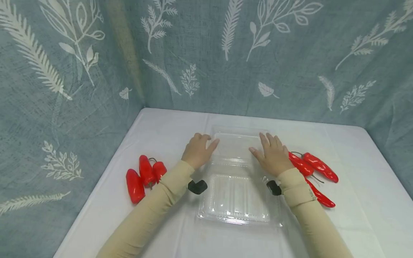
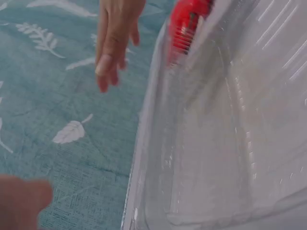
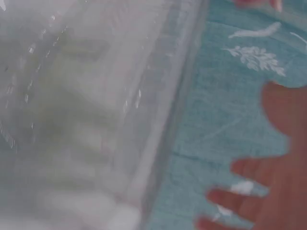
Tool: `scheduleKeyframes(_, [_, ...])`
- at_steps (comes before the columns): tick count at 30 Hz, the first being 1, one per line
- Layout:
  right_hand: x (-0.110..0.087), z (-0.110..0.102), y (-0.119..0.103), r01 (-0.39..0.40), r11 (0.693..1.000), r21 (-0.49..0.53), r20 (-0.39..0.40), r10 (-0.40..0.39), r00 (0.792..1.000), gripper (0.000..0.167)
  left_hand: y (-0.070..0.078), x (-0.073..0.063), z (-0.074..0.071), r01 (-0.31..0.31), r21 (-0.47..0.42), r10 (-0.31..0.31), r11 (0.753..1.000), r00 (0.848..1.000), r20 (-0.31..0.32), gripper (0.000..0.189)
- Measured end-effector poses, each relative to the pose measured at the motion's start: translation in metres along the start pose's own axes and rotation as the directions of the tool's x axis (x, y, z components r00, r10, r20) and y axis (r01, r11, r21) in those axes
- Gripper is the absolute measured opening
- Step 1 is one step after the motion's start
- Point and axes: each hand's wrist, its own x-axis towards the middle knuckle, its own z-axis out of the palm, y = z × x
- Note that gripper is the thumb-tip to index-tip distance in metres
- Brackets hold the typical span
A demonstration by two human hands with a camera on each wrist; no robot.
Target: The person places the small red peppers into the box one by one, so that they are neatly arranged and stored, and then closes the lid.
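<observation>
A clear plastic clamshell container (image 1: 237, 193) lies opened out on the table, its far half (image 1: 235, 145) hinged to the ribbed near half. My left hand (image 1: 198, 150) is held by the left edge of the far half, fingers loosely bent, thumb toward the plastic, nothing gripped. Over the right edge of that half my right hand (image 1: 273, 154) is spread, fingers extended and thumb apart. In the left wrist view the container's rim (image 2: 144, 139) runs close by, with the right hand (image 2: 117, 43) beyond it. The right wrist view shows blurred spread fingers (image 3: 254, 201) beside the clear plastic (image 3: 96, 110).
Three red peppers (image 1: 134, 186) lie in a group left of the container, partly behind the left sleeve. More long red peppers (image 1: 320, 166) lie to the right, partly covered by the right hand and sleeve. A leaf-patterned blue-green curtain (image 1: 206, 71) stands behind the white table (image 1: 174, 123).
</observation>
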Motion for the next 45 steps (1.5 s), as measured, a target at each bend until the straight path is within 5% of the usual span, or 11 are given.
scheduleKeyframes(5, [-0.016,-0.021,0.007,0.086,0.994,0.06,-0.172,-0.075,0.982,0.05,-0.008,-0.01,-0.011,-0.034,-0.186,0.016,0.982,0.995,-0.099,0.039])
scheduleKeyframes(12, [-0.049,-0.042,0.019,0.126,0.991,0.048,-0.353,-0.101,0.93,0.024,-0.024,-0.031,-0.014,0.013,-0.253,-0.01,0.967,1.0,0.014,0.03])
scheduleKeyframes(17, [-0.07,-0.047,0.03,0.074,0.996,0.051,-0.321,-0.054,0.946,0.021,-0.03,-0.049,-0.005,0.051,-0.247,-0.018,0.968,0.991,0.134,0.027])
scheduleKeyframes(23, [-0.089,-0.038,0.048,0.031,0.999,0.014,-0.319,-0.025,0.947,0.019,-0.039,-0.065,0.004,0.093,-0.253,-0.062,0.963,0.99,0.125,0.023])
scheduleKeyframes(30, [-0.109,-0.021,0.075,-0.143,0.99,0.014,-0.255,0.142,0.957,0.039,-0.041,-0.074,0.016,0.136,-0.275,-0.085,0.952,0.979,0.187,0.023])
scheduleKeyframes(37, [-0.114,-0.003,0.088,-0.201,0.979,0.016,-0.166,0.201,0.965,0.049,-0.039,-0.079,0.022,0.119,-0.312,-0.07,0.943,0.984,0.165,0.021])
scheduleKeyframes(45, [-0.111,0.009,0.09,-0.211,0.977,-0.028,-0.177,0.203,0.963,0.054,-0.041,-0.082,0.028,0.059,-0.32,-0.015,0.946,0.99,0.138,0.012])
